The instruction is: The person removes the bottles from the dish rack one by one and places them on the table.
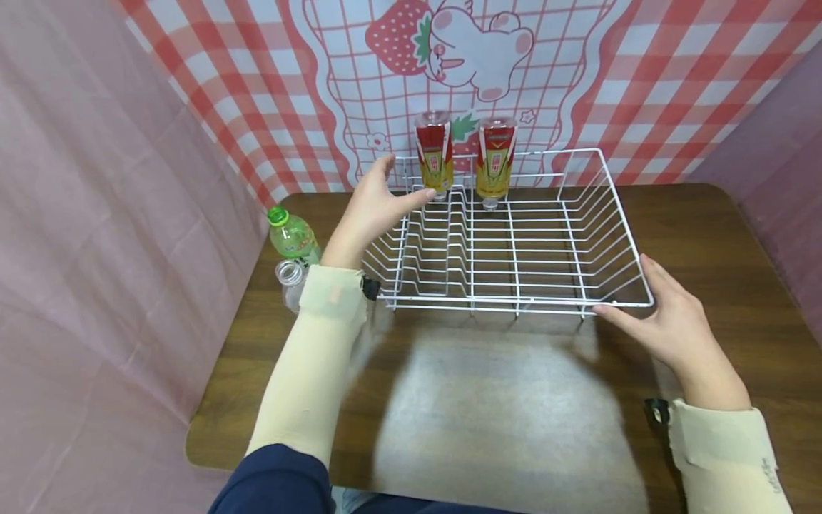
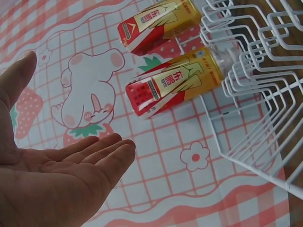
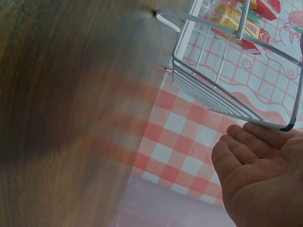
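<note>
A white wire dish rack [image 1: 514, 243] stands on the brown wooden table [image 1: 706, 235]. Two red and yellow bottles [image 1: 434, 153] [image 1: 495, 157] stand upside down on its back prongs; the left wrist view shows them too [image 2: 173, 82] [image 2: 158, 21]. My left hand [image 1: 372, 210] hovers open at the rack's back left corner, fingers straight, close to the left bottle and holding nothing [image 2: 61, 175]. At the rack's front right corner my right hand [image 1: 661, 321] is open, its fingertips against the wire rim [image 3: 255, 175].
A green-capped bottle [image 1: 292, 235] and a clear uncapped bottle [image 1: 292, 282] stand at the table's left edge, beside my left forearm. Pink cloth and a red checked strawberry backdrop [image 1: 449, 64] wall in the table. A pale glare patch lies on the table's front.
</note>
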Tool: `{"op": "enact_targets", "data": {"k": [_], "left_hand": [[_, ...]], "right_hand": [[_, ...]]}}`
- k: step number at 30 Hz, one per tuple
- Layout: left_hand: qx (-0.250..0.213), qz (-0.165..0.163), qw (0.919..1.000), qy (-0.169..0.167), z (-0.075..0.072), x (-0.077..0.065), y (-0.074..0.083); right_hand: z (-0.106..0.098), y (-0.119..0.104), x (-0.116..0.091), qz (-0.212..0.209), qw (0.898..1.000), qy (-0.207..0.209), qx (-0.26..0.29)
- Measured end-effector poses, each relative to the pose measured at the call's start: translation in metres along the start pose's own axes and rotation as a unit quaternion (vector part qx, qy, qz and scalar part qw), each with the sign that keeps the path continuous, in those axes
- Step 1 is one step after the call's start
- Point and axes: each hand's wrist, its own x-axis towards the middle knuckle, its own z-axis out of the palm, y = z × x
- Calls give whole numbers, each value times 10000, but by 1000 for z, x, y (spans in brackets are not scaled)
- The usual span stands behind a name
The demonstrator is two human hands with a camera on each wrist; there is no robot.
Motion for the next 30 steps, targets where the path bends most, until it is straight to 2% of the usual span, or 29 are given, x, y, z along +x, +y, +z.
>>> {"op": "enact_targets", "data": {"k": [8, 19, 30], "left_hand": [[-58, -114, 9999, -60, 1, 14, 2], [-96, -300, 9992, -235, 3, 34, -7], [-26, -305, 9988, -389, 6, 54, -8]], "right_hand": [[0, -1, -1, 30, 10000, -70, 33], [0, -2, -3, 86, 9999, -66, -26], [2, -3, -3, 54, 10000, -37, -30]]}}
